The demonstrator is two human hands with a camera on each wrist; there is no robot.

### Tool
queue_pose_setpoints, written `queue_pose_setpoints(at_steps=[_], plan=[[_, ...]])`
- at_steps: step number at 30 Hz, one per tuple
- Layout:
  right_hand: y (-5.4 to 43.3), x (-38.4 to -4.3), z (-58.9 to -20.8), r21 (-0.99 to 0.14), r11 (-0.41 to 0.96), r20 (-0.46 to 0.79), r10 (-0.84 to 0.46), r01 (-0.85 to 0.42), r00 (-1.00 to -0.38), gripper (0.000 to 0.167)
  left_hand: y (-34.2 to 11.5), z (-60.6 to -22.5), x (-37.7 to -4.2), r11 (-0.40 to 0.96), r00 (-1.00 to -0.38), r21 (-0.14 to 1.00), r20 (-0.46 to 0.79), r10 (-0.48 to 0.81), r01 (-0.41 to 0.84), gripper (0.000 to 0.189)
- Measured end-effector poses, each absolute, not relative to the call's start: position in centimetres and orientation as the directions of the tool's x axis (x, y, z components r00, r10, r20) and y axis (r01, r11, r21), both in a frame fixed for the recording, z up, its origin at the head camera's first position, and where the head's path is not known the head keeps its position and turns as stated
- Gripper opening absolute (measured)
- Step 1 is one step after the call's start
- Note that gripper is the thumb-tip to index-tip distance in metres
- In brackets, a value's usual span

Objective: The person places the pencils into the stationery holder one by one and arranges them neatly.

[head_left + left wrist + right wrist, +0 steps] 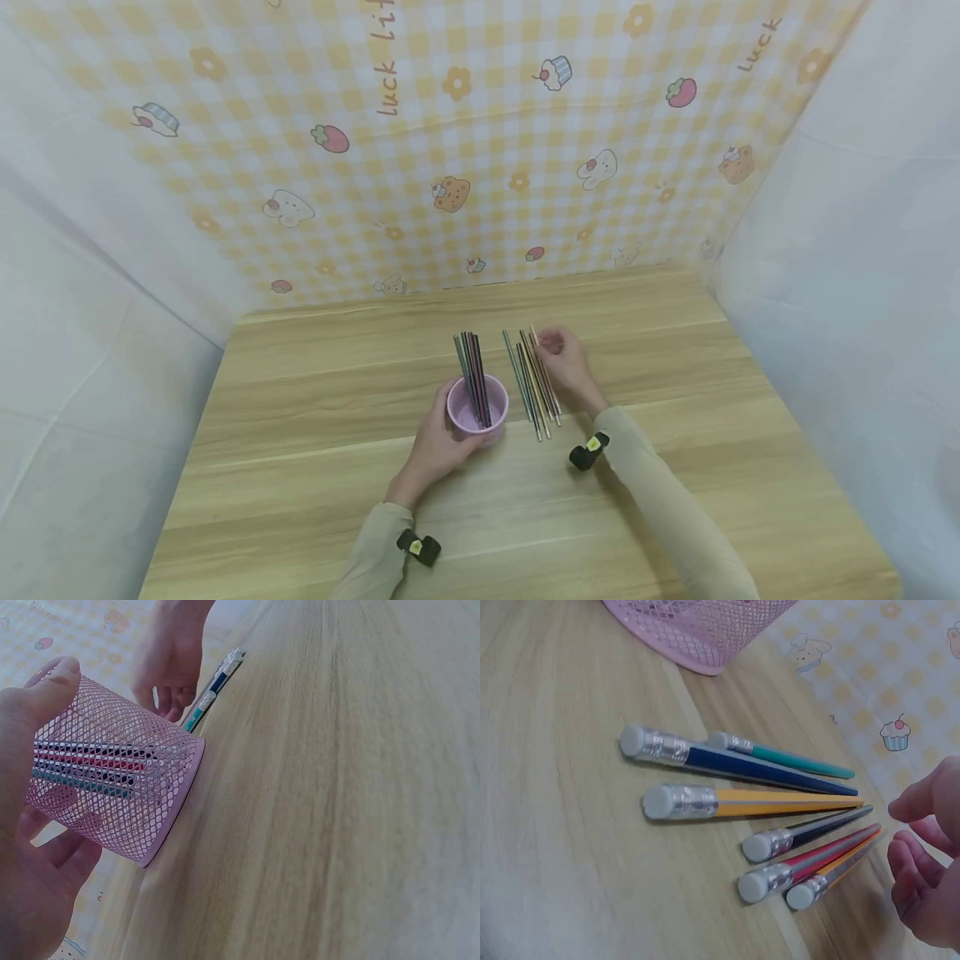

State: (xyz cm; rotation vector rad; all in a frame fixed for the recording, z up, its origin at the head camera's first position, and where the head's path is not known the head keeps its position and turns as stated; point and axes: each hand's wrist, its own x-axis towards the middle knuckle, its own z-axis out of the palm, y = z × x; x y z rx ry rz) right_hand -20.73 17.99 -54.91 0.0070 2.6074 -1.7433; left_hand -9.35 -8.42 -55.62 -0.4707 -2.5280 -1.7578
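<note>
My left hand (438, 442) grips a pink mesh pencil cup (124, 761), thumb on one side and fingers round the other. The cup stands upright on the table and holds several pencils (472, 379) that lean against its far rim, eraser ends down. To its right lies a loose row of pencils in teal, blue, yellow, black, red and orange; the yellow pencil (780, 802) is in the middle. My right hand (566, 358) is beside their far ends, fingers bent, with a gap between thumb and fingers (911, 870). No pencil shows in its grasp.
The wood-grain table (315, 492) meets a yellow checked cloth (495, 217) at the back. White sheets (862, 250) hang on both sides. A black camera (588, 452) is strapped to each wrist.
</note>
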Motion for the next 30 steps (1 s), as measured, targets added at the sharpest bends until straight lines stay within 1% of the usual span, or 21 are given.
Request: queue_pose_setpoints(at_steps=[8,12,19,23,27,30], plan=[[18.1,-20.7,-55.3,-0.888,0.460,-0.020,0.007,0.021,-1.000,0.030,-8.4,-55.4,-9.2,0.299,-0.965,0.930,0.152,0.215,0.213,0.102],[18.1,-20.8,-55.1,-0.859,0.512,-0.031,0.006,0.030,-1.000,0.032,-8.3,-55.3,-9.2,0.275,-0.966,0.938,0.155,0.207,0.209,0.104],[18.0,-20.7,-54.3,-0.766,0.636,-0.091,0.030,0.089,-0.995,0.040,-8.3,-55.2,-9.2,0.286,-0.968,0.937,0.145,0.205,0.201,0.103],[18.0,-20.7,-54.0,-0.713,0.689,-0.137,0.048,0.133,-0.989,0.039,-8.4,-55.2,-9.2,0.304,-0.967,0.931,0.141,0.213,0.203,0.100],[18.2,-20.8,-53.6,-0.663,0.736,-0.163,0.034,0.135,-0.986,0.037,-8.5,-55.2,-9.2,0.306,-0.962,0.926,0.153,0.227,0.220,0.099],[18.5,-21.0,-53.1,-0.636,0.766,-0.168,-0.010,0.100,-0.986,0.038,-8.5,-55.2,-9.2,0.303,-0.962,0.928,0.150,0.229,0.217,0.100]])
